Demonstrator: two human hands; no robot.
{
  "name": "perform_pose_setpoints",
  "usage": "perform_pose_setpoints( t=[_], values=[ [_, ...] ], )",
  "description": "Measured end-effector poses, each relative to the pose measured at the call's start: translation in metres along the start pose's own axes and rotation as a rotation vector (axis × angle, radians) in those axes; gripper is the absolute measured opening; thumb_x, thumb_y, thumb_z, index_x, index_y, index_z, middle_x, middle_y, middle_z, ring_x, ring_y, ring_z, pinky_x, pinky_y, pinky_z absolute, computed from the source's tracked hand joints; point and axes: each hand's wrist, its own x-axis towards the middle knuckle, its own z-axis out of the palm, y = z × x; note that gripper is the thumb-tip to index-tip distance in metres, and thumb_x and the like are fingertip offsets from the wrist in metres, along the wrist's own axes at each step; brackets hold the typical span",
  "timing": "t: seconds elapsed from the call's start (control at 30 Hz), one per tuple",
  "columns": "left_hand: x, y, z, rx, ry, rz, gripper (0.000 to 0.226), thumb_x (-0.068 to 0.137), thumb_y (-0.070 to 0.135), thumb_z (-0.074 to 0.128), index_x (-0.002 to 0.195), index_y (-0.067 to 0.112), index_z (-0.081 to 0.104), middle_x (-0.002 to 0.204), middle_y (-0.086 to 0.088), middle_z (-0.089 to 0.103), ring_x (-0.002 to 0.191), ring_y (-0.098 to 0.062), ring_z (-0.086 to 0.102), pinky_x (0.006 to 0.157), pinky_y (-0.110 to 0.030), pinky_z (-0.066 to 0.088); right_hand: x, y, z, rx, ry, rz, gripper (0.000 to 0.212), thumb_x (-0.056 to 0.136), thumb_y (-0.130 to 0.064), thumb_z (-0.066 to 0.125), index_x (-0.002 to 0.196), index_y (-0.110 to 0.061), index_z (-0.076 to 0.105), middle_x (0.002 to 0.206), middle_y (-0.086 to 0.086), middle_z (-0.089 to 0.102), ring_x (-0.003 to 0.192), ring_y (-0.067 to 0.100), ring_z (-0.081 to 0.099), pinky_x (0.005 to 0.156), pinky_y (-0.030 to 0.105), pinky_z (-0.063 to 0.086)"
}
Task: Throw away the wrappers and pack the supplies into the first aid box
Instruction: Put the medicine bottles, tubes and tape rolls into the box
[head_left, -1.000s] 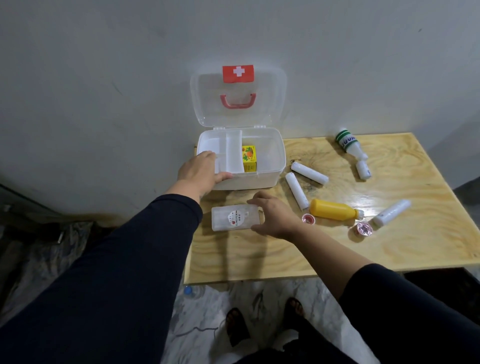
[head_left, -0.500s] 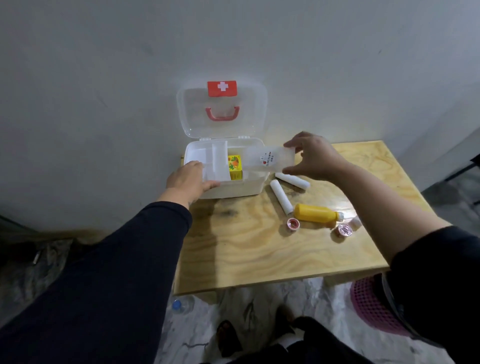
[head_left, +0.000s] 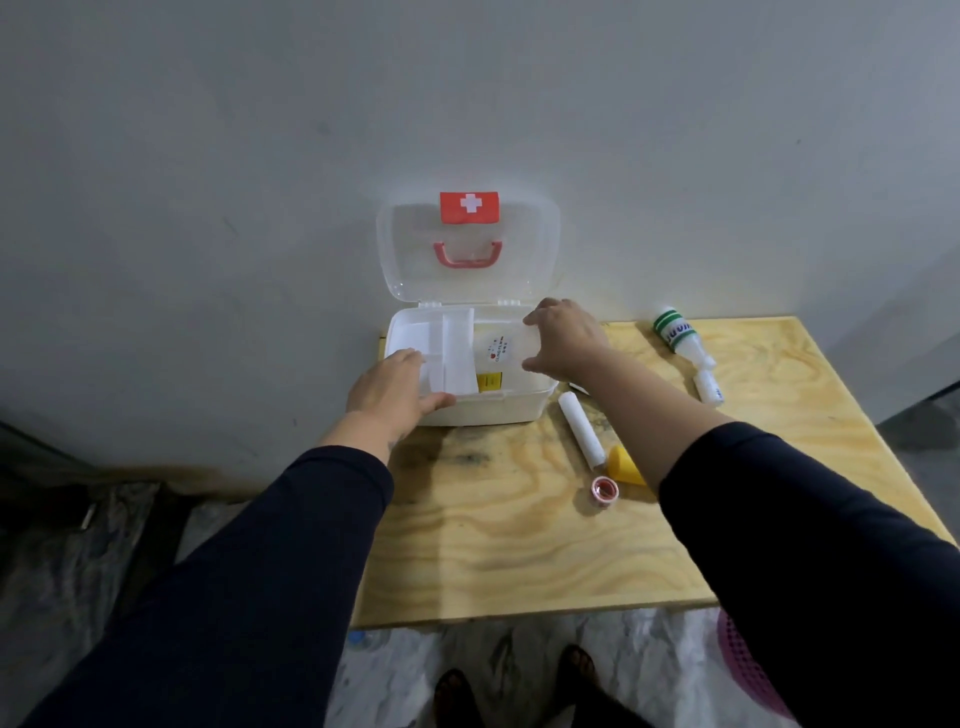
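That clear plastic pack with the round label sits over the open first aid box, right compartment, above a yellow carton. Looks light and stiff, probably slick, so pinching its short end makes sense. Right hand grips that end, arm stretched forward; left hand rests flat on the box's front-left rim, steadying it.
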Motion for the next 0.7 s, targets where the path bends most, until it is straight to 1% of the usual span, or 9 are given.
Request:
perform_pose_setpoints(
  t=[0.07, 0.17, 0.33, 0.5, 0.6, 0.7],
  values=[
    [0.0, 0.001, 0.0, -0.014, 0.008, -0.007, 0.071, 0.082, 0.053, 0.064, 0.137, 0.011, 0.044, 0.143, -0.002, 0.047, 0.124, -0.026, 0.05, 0.094, -0.037, 0.043, 0.008, -0.002, 0.008, 0.027, -0.017, 0.014, 0.046, 0.076, -0.016, 0.071, 0.118, -0.004, 0.06, 0.125, 0.009, 0.057, 0.113, 0.027, 0.055, 0.092, 0.034, 0.047],
    [0.001, 0.002, -0.001, -0.006, 0.0, -0.015, 0.071, 0.083, 0.052, 0.063, 0.137, 0.012, 0.043, 0.145, -0.003, 0.045, 0.127, -0.025, 0.048, 0.098, -0.038, 0.042, 0.017, -0.006, 0.022, 0.08, -0.051, 0.048, 0.043, 0.076, -0.012, 0.073, 0.115, -0.002, 0.061, 0.124, 0.011, 0.057, 0.112, 0.028, 0.057, 0.093, 0.034, 0.048],
    [0.002, 0.001, -0.001, 0.0, -0.014, -0.028, 0.07, 0.083, 0.053, 0.061, 0.137, 0.012, 0.043, 0.144, -0.004, 0.045, 0.129, -0.024, 0.046, 0.1, -0.038, 0.041, 0.03, -0.025, 0.042, 0.133, -0.066, 0.025, 0.047, 0.082, -0.016, 0.07, 0.124, -0.004, 0.055, 0.132, 0.012, 0.053, 0.12, 0.028, 0.052, 0.101, 0.034, 0.042],
    [0.003, 0.002, -0.001, 0.009, -0.018, -0.037, 0.067, 0.083, 0.052, 0.062, 0.133, 0.01, 0.045, 0.141, -0.005, 0.047, 0.126, -0.026, 0.047, 0.099, -0.04, 0.042, 0.042, -0.041, 0.053, 0.238, -0.02, 0.054, 0.048, 0.081, -0.018, 0.072, 0.126, -0.011, 0.058, 0.131, 0.008, 0.058, 0.116, 0.027, 0.057, 0.095, 0.031, 0.046],
    [0.004, 0.002, 0.0, 0.016, -0.015, -0.035, 0.068, 0.084, 0.052, 0.062, 0.134, 0.01, 0.045, 0.141, -0.005, 0.047, 0.126, -0.025, 0.047, 0.099, -0.039, 0.042, 0.042, -0.04, 0.052, 0.254, -0.027, 0.055, 0.051, 0.079, -0.021, 0.074, 0.127, -0.011, 0.058, 0.133, 0.007, 0.056, 0.115, 0.028, 0.057, 0.095, 0.032, 0.046],
    [0.005, 0.002, -0.001, 0.026, -0.015, -0.036, 0.067, 0.083, 0.053, 0.062, 0.133, 0.011, 0.045, 0.139, -0.004, 0.048, 0.123, -0.025, 0.049, 0.095, -0.038, 0.044, 0.039, -0.034, 0.046, 0.28, -0.022, 0.061, 0.051, 0.079, -0.018, 0.074, 0.127, -0.008, 0.057, 0.134, 0.009, 0.055, 0.116, 0.027, 0.058, 0.098, 0.032, 0.044]
  ],
)
